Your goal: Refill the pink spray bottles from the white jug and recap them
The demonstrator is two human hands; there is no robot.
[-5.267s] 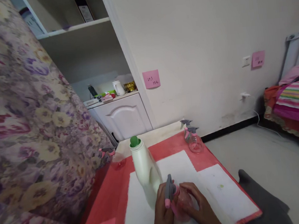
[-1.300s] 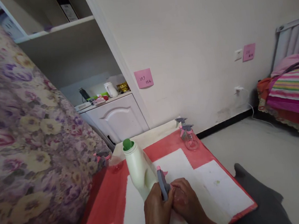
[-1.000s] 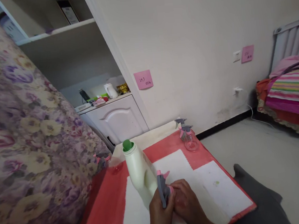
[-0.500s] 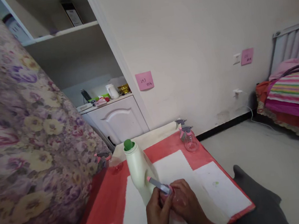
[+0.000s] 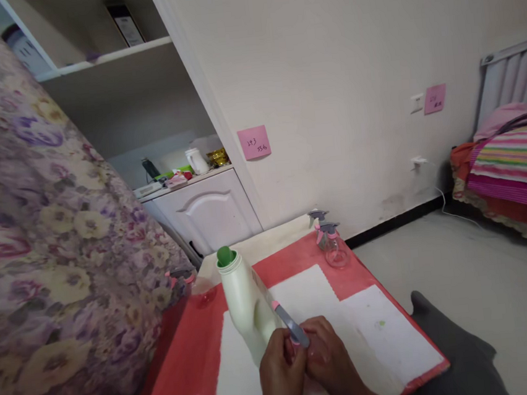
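Both hands are on a small see-through pinkish plastic spray bottle (image 5: 319, 350) with a grey-and-pink trigger head (image 5: 293, 326), kinda low and centre, right over the white sheet (image 5: 307, 287) on the red-covered table (image 5: 189, 347). The left hand (image 5: 280, 365) has its thumb and fingers pinching around the neck, just under the trigger head, which points up and off to the left. The right hand (image 5: 334, 361) has its fingers curled together around the round body, so a good chunk of the bottle's hidden. Just past the left hand there's a big pale green plastic jug (image 5: 245, 301) standing upright with a green piece (image 5: 225, 256) in its mouth; can't tell if knuckles and jug actually touch. Another clear spray bottle (image 5: 337, 255) sits near the far right corner with at least one more grey spray head (image 5: 317, 215) behind it, and there's one more pink-collared spray bottle (image 5: 202, 289) on the left by the floral curtain (image 5: 62, 235).
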